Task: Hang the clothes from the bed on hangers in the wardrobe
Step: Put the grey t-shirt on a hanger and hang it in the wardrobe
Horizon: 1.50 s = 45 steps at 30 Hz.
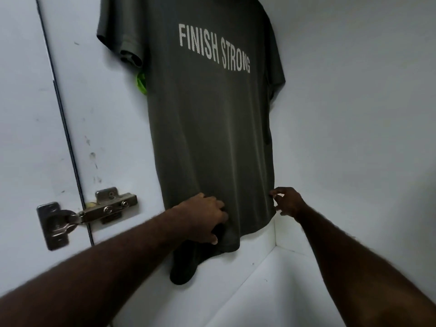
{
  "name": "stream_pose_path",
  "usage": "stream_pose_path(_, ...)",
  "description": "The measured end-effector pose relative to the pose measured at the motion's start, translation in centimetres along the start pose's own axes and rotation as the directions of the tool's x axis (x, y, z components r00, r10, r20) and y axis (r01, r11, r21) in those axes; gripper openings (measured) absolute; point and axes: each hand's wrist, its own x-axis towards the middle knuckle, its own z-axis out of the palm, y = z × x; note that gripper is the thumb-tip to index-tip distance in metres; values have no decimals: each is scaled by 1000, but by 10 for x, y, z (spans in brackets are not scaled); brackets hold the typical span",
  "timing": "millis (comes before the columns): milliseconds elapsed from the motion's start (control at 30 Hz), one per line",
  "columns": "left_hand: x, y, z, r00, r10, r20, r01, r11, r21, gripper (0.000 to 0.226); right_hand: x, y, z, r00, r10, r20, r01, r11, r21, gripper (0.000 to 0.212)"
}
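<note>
Gripping bunched hem fabric, our left hand [207,215] curls its fingers [220,208] into the grey shirt [212,138]; our right hand [287,202] pinches its side edge. Shirt hangs inside the white wardrobe [354,114], near the door hinge [94,213].

Home wardrobe interior: white panels [354,114], metal door hinge [94,212], grey printed T-shirt [212,138] hanging inside
</note>
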Motion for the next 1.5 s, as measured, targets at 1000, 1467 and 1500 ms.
stream_pose_path(1000, 11, 26, 18, 963, -224, 149, 243, 963, -118, 49, 62, 120, 25, 948, 316, 15, -304, 896, 323, 18)
stream_pose_path(1467, -37, 46, 44, 979, -128, 161, 123, 992, 41, 83, 23, 36, 24, 779, -282, -560, 280, 956, -91, 29)
stream_pose_path(1500, -42, 48, 50, 987, -113, 117, 101, 990, 103, 91, 17, 29, 31, 778, -367, -509, 338, 929, -153, 27)
